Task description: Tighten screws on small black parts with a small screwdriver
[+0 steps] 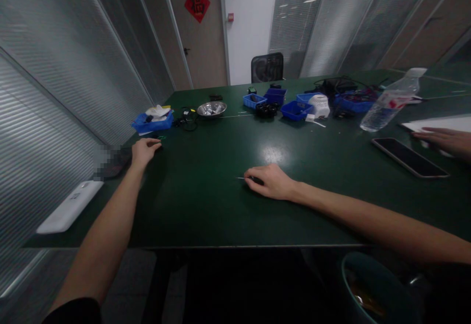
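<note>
My right hand (pixel 271 182) rests low over the green table, its fingers closed round a small screwdriver (pixel 256 180) with a dark handle. The thin metal shaft points left. Further left, my left hand (pixel 144 150) is stretched forward with thumb and fingers pinched together. A small dark and green piece (pixel 162 138) shows at those fingertips; its kind is too small to make out. Just beyond that hand sits a blue tray (pixel 152 124) heaped with white and yellow items.
A metal bowl (pixel 211 111), a blue basket (pixel 295 112) and a black coiled thing (pixel 267 110) stand farther back. On the right are a water bottle (pixel 390 103), a phone (pixel 409 158) and another person's hand (pixel 447 140). A white box (pixel 69 207) lies at the left edge.
</note>
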Action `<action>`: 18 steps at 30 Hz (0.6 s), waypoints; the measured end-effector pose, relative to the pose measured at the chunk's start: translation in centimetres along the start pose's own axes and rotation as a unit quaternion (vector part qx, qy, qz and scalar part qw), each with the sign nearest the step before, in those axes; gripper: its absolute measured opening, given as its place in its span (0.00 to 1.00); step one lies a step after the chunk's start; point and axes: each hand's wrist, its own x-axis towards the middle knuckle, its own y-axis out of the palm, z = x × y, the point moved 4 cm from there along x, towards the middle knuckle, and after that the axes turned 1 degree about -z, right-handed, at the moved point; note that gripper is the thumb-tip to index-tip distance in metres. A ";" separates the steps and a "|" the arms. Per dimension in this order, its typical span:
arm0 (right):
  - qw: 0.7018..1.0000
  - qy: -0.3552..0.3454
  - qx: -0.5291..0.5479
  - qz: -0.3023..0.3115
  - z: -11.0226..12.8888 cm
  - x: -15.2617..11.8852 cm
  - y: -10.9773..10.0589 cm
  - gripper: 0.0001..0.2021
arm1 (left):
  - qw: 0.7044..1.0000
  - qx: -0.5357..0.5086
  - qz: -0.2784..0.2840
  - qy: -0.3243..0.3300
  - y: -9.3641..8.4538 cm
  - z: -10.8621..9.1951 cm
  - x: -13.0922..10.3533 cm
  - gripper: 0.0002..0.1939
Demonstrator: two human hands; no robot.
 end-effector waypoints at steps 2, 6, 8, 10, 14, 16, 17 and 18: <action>1.000 0.002 0.001 0.000 0.0 0.0 0.0 0.13 | 1.000 -0.011 0.014 0.004 0.3 -0.1 -0.2 0.15; 1.000 0.004 0.010 0.000 0.1 0.1 -0.1 0.13 | 0.999 -0.039 0.021 -0.006 0.6 0.1 -0.3 0.14; 1.000 0.002 0.007 -0.001 0.1 0.1 -0.1 0.13 | 0.999 -0.041 0.019 -0.013 0.5 0.4 -0.2 0.15; 1.000 -0.001 0.006 -0.002 0.2 0.1 -0.1 0.13 | 0.999 -0.043 0.025 -0.020 0.4 0.8 0.0 0.16; 1.000 0.002 0.013 0.000 0.2 0.0 -0.2 0.13 | 0.998 -0.049 0.040 -0.027 0.1 1.8 0.6 0.18; 1.000 0.005 0.015 0.003 0.2 0.0 -0.2 0.13 | 0.997 -0.050 0.054 -0.033 0.1 2.2 0.8 0.19; 1.000 0.006 0.015 0.004 0.2 0.1 -0.2 0.13 | 0.996 -0.050 0.062 -0.037 0.1 2.4 0.9 0.20; 1.000 0.007 0.014 0.005 0.2 0.1 -0.2 0.13 | 0.996 -0.050 0.067 -0.039 0.1 2.5 0.9 0.20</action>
